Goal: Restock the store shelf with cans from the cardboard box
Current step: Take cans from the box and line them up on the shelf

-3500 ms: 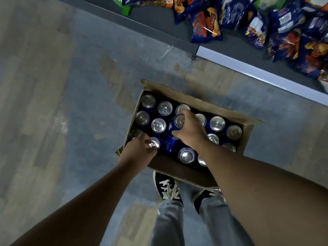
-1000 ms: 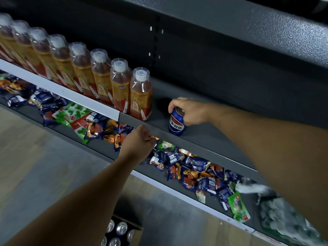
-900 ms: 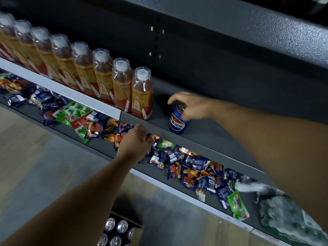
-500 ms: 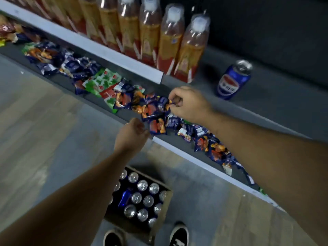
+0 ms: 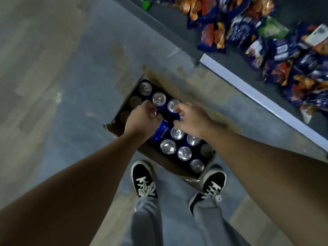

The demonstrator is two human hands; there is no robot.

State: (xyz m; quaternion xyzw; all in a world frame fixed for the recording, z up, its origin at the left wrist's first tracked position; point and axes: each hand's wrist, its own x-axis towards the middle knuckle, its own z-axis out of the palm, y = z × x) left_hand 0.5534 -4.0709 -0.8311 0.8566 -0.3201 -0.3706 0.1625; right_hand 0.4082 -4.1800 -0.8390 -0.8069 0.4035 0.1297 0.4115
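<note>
Cardboard box (image 5: 156, 75), on floor (image 5: 71, 86) beside shelf (image 5: 266, 102): nearly full of cans (image 5: 184, 153). Right hand (image 5: 192, 120) grips can (image 5: 173, 105) by the box's far edge; left hand (image 5: 142, 120) curled alongside, hold unclear. Restocking judged barely begun.

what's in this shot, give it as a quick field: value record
box: cardboard box open on the floor, by the shoes
contents: cans upright in rows; one blue can lies sideways
right: right hand fingers curl round an upright can
left: left hand curled among cans, hold unclear
shelf: snack bags on low shelf
</note>
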